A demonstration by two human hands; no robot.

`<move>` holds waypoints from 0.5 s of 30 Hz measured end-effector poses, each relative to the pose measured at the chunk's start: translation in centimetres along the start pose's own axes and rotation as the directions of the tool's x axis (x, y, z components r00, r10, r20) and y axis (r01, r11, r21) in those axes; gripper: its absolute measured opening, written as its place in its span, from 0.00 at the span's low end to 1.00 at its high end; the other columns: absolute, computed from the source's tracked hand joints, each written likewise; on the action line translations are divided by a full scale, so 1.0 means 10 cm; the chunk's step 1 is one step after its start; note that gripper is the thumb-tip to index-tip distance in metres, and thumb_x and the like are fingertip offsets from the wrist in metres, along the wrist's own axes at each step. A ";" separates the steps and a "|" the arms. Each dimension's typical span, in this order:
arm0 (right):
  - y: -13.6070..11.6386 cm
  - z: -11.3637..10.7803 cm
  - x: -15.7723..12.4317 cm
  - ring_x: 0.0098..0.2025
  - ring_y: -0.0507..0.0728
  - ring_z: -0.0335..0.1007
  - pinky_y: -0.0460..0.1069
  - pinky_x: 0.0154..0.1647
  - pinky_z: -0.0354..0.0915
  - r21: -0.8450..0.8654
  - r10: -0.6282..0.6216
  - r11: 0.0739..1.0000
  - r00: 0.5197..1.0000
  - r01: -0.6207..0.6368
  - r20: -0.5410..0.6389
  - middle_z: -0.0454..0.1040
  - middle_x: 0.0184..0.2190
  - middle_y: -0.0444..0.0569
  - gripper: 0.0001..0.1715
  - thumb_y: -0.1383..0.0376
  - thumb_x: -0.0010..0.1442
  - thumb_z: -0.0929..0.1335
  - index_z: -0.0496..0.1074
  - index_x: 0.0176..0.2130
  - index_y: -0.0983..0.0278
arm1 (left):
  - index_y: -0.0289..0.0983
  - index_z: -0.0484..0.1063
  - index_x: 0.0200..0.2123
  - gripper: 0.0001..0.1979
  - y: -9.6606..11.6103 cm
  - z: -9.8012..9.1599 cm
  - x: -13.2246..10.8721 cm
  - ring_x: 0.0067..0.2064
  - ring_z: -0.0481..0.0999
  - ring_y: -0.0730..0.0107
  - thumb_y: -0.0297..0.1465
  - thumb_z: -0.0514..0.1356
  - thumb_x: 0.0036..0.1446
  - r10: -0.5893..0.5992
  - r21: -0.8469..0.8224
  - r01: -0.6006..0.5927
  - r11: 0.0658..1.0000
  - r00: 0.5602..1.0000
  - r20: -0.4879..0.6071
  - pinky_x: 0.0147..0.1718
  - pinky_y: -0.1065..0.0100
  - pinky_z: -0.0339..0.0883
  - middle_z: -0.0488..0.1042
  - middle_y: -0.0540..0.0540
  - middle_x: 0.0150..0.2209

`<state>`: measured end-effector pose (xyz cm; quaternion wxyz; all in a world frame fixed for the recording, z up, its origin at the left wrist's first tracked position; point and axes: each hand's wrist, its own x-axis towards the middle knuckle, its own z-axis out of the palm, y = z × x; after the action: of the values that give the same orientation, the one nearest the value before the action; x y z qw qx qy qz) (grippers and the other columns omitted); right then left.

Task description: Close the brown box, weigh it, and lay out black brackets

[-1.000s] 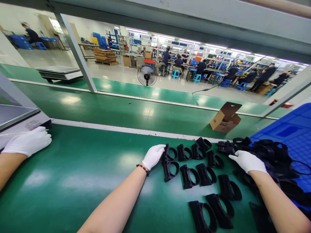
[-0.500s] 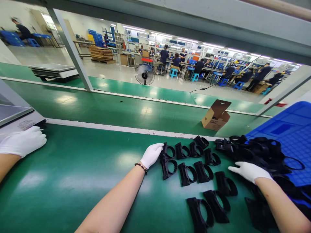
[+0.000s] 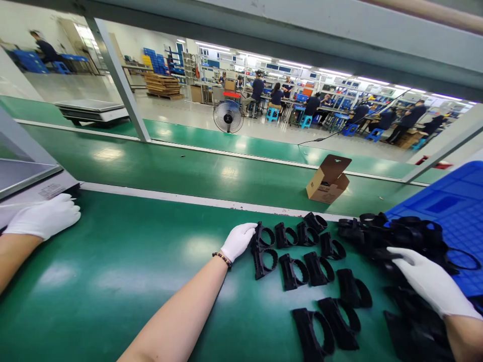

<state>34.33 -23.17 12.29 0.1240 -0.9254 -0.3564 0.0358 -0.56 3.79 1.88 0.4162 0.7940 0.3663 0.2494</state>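
My left hand (image 3: 238, 241), in a white glove with a beaded bracelet at the wrist, has its fingers closed at the near side of a black plastic ring bracket (image 3: 259, 235). That bracket stands at the left end of several like it, laid in loose rows on the green surface (image 3: 158, 241). My gloved right hand (image 3: 428, 279) reaches over the heap of black brackets (image 3: 407, 236) on the right. Its thumb and fingers close on a black piece (image 3: 388, 254), whose full shape is lost among the dark parts.
At the left edge another person's gloved hand (image 3: 45, 216) rests beside a grey metal device (image 3: 33, 186). Behind the white strip stands an open cardboard box (image 3: 328, 183). A blue crate (image 3: 453, 201) leans at the right. A metal post (image 3: 121, 80) rises from the frame.
My right hand has moved right and closed on a black piece at the heap. The left stays at the same bracket. The cardboard box sits slightly further left.
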 end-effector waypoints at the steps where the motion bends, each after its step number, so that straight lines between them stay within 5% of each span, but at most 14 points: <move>1: -0.11 -0.07 -0.09 0.44 0.66 0.73 0.57 0.46 0.67 0.041 0.021 0.999 1.000 -0.020 -0.006 0.76 0.42 0.56 0.29 0.52 0.53 0.60 0.69 0.50 0.62 | 0.34 0.75 0.46 0.18 0.00 0.00 0.00 0.52 0.73 0.66 0.29 0.49 0.58 0.001 -0.001 -0.001 1.000 1.000 -0.002 0.56 0.66 0.63 0.76 0.45 0.49; 5: -0.63 -0.19 -0.45 0.48 0.71 0.70 0.62 0.50 0.65 0.023 0.027 0.999 0.996 -0.025 -0.090 0.71 0.50 0.58 0.44 0.42 0.45 0.67 0.61 0.56 0.60 | 0.36 0.75 0.46 0.17 -0.02 0.00 0.00 0.52 0.73 0.66 0.29 0.50 0.57 0.003 -0.003 -0.003 1.000 1.000 -0.008 0.56 0.65 0.63 0.76 0.47 0.49; 9: -1.01 -0.04 -0.77 0.53 0.67 0.67 0.58 0.56 0.61 -0.002 -0.224 0.974 0.961 0.227 -0.161 0.71 0.50 0.56 0.31 0.54 0.51 0.62 0.63 0.53 0.61 | 0.36 0.75 0.46 0.17 -0.02 0.00 0.00 0.51 0.73 0.66 0.29 0.50 0.57 -0.002 -0.003 0.002 1.000 1.000 -0.016 0.56 0.65 0.63 0.76 0.47 0.48; 13: -1.37 0.09 -1.16 0.49 0.61 0.70 0.51 0.47 0.65 0.056 -0.459 0.888 0.888 0.457 0.030 0.74 0.47 0.51 0.33 0.64 0.53 0.62 0.58 0.59 0.59 | 0.37 0.75 0.45 0.17 -0.01 -0.01 -0.01 0.50 0.74 0.66 0.29 0.50 0.58 -0.006 -0.001 0.006 1.000 1.000 -0.020 0.56 0.65 0.64 0.77 0.48 0.47; 15: -1.60 0.14 -1.36 0.40 0.58 0.73 0.47 0.39 0.65 0.126 -0.552 0.834 0.810 0.537 0.200 0.76 0.39 0.47 0.34 0.68 0.52 0.62 0.58 0.58 0.56 | 0.37 0.75 0.44 0.17 -0.01 -0.01 -0.01 0.52 0.73 0.65 0.29 0.49 0.58 -0.007 0.000 0.007 1.000 1.000 -0.021 0.56 0.65 0.63 0.77 0.48 0.47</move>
<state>13.64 -20.54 14.74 0.1165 -0.7696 -0.6170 0.1161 -0.75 3.76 1.83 0.4131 0.7901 0.3734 0.2563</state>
